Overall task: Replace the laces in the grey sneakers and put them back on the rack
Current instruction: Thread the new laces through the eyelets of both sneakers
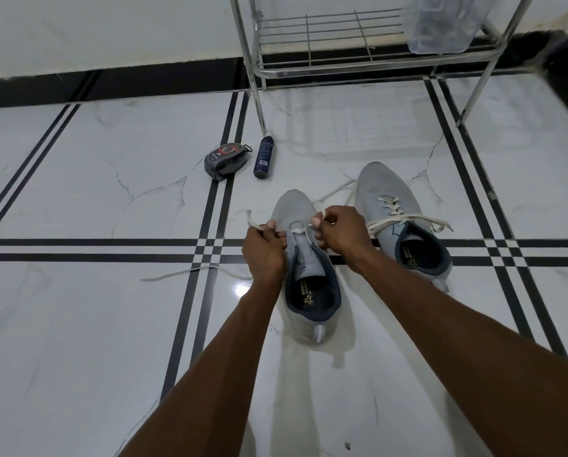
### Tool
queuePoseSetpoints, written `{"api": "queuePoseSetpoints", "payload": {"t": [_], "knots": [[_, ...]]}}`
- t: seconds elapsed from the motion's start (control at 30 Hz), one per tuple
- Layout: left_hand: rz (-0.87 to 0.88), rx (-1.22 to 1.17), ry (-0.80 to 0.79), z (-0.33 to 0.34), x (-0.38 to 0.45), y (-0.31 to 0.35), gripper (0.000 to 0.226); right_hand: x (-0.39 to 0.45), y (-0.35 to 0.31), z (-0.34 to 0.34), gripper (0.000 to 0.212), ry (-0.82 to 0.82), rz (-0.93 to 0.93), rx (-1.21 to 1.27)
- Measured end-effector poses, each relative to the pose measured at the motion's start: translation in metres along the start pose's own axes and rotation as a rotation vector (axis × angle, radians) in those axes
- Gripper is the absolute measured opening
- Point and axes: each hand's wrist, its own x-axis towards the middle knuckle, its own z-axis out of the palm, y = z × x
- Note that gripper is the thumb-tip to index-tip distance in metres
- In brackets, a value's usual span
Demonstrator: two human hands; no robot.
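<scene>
Right sneaker [401,222]: already laced with a cream flat lace and tied in a bow; it is judged finished, and stands on the floor to the right of the other shoe, toe towards the rack.
Left sneaker [304,258]: only the lowest eyelets are seen to be threaded, one bar of lace crossing just under the toe box; most of the lacing is judged still to be done.
White lace [297,230]: both halves are drawn up and outwards from the bottom eyelets; the loose ends are trailed over the floor on either side of the shoe.
Left hand [265,250]: clamped on the left half of the lace, pinched between thumb and fingers.
Right hand [340,230]: clamped on the right half of the lace, pinched likewise.
Rack [358,54]: chrome tube with a wire-grid shelf, set against the wall beyond the shoes; neither sneaker has been returned to it yet.
Materials: grey knit mesh uppers, dark blue padded collars, printed insoles; glossy white marble-look floor [78,324] with black inlay stripes.
Bystanders: a dark oval shoe-shine sponge case [225,160] and a dark blue cylindrical spray can [264,156] are left lying near the rack's front left leg.
</scene>
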Motion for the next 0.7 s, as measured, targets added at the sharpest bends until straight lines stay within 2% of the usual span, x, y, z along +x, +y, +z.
{"api": "queuePoseSetpoints", "payload": {"t": [0.17, 0.33, 0.5, 0.7], "knots": [[-0.002, -0.078, -0.063, -0.0033, -0.0047, -0.0047, 0.030, -0.0001, -0.0018, 0.0035, 0.021, 0.067, 0.144, 0.206], [0.039, 0.029, -0.060, -0.0036, -0.0080, 0.0013, 0.030, 0.0024, 0.0020, 0.0049, 0.019, 0.109, 0.132, 0.185], [0.082, 0.033, -0.047, -0.0046, -0.0082, 0.0026, 0.030, -0.0057, -0.0026, 0.0022, 0.009, 0.039, 0.052, 0.134], [0.103, 0.028, -0.041, -0.0054, -0.0082, -0.0008, 0.030, -0.0028, -0.0046, 0.0031, 0.021, 0.076, 0.065, 0.073]]}}
